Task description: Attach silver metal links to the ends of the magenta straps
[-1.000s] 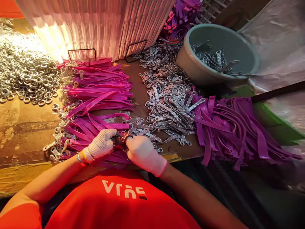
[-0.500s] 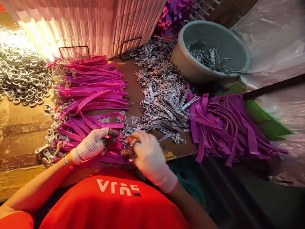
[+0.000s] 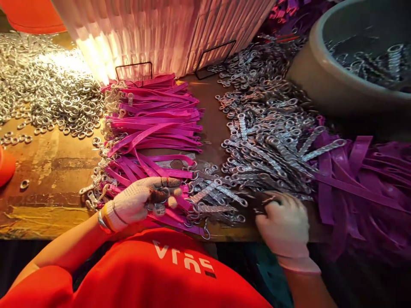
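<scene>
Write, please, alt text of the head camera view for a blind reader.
A person's gloved left hand is over pink straps, the right hand near metal links. Metal rings lie at left; purple straps and a bucket are at right.

Two hands [image 3: 285,220], one tub [image 3: 321,72], two wire frames [image 3: 133,65], many straps [image 3: 154,117]
</scene>
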Motion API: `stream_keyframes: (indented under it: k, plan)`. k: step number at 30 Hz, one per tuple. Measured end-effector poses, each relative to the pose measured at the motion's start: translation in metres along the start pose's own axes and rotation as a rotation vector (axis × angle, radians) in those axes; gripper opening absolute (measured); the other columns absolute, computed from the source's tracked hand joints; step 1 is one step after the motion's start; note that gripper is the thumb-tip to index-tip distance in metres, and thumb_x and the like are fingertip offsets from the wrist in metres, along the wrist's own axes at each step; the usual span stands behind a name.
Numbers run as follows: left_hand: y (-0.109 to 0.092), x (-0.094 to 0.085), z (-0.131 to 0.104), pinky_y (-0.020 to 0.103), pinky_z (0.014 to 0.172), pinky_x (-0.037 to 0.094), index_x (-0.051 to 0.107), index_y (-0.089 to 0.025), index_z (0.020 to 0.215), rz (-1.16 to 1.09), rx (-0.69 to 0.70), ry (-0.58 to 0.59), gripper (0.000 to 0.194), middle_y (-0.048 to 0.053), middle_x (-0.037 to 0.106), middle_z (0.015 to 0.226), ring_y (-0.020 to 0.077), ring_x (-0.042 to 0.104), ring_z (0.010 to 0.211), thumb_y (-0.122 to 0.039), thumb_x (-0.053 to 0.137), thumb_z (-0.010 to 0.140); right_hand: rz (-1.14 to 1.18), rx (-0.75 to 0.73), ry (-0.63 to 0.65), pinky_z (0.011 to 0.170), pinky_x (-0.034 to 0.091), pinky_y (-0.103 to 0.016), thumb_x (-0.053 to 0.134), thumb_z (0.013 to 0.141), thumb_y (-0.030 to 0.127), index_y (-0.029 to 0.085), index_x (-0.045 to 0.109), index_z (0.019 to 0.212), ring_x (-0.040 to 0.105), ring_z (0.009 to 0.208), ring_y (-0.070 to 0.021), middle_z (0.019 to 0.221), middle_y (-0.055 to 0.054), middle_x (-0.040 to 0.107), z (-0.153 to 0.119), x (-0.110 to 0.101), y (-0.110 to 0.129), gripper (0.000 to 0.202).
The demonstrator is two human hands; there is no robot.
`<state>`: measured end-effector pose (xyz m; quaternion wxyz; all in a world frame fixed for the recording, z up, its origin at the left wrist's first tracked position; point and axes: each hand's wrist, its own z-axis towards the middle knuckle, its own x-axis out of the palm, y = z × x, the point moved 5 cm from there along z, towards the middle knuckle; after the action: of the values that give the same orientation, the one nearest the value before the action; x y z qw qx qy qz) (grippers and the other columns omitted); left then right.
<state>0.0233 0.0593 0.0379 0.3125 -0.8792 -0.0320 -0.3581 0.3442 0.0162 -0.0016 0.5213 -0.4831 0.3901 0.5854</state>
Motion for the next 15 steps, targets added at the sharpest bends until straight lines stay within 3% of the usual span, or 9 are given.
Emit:
stream_keyframes:
  k: [4,7,10,12,15]
  plan:
    - [0.0,0.001,-0.001,0.016,0.044,0.035,0.059,-0.016,0.115,0.204,0.091,-0.089,0.032,0.009,0.07,0.095,0.0074,0.058,0.056,-0.025,0.063,0.085,0.034,0.254,0.024,0.061,0.044,-0.04,0.046,0.078,0.013,0.015,0.072,0.096,0.063,0.073,-0.0312,0.085,-0.018,0.068,0.02,-0.019,-0.006,0.032]
    - [0.0,0.002,-0.001,0.016,0.04,0.03,0.054,-0.017,0.106,0.314,0.111,-0.115,0.025,0.006,0.07,0.086,0.0061,0.053,0.048,-0.029,0.064,0.086,0.134,0.284,0.014,0.06,0.044,-0.039,0.044,0.082,0.014,0.013,0.071,0.107,0.063,0.069,-0.0299,0.075,-0.015,0.067,0.036,-0.037,0.013,0.037]
    - [0.003,0.008,-0.001,0.016,0.04,0.028,0.054,-0.017,0.102,0.27,0.078,-0.039,0.024,0.005,0.069,0.079,0.0054,0.049,0.046,-0.029,0.065,0.085,0.414,0.081,-0.058,0.074,0.051,-0.038,0.047,0.084,0.014,0.016,0.062,0.124,0.066,0.086,-0.028,0.096,-0.013,0.071,0.053,-0.06,0.058,0.043]
    - [0.006,0.013,-0.002,0.015,0.041,0.029,0.055,-0.016,0.107,0.214,0.03,0.03,0.029,0.003,0.067,0.074,0.0045,0.046,0.044,-0.029,0.066,0.084,0.567,-0.132,0.001,0.076,0.052,-0.035,0.049,0.078,0.009,0.019,0.057,0.129,0.066,0.091,-0.0248,0.106,-0.01,0.069,0.061,-0.07,0.097,0.052]
    - [0.012,0.016,0.0,0.016,0.044,0.034,0.058,-0.016,0.109,0.171,-0.043,0.088,0.033,0.003,0.066,0.071,0.0063,0.05,0.047,-0.031,0.066,0.082,0.592,-0.379,0.066,0.078,0.051,-0.037,0.053,0.07,0.005,0.016,0.057,0.126,0.062,0.093,-0.0254,0.108,-0.012,0.066,0.068,-0.077,0.14,0.057]
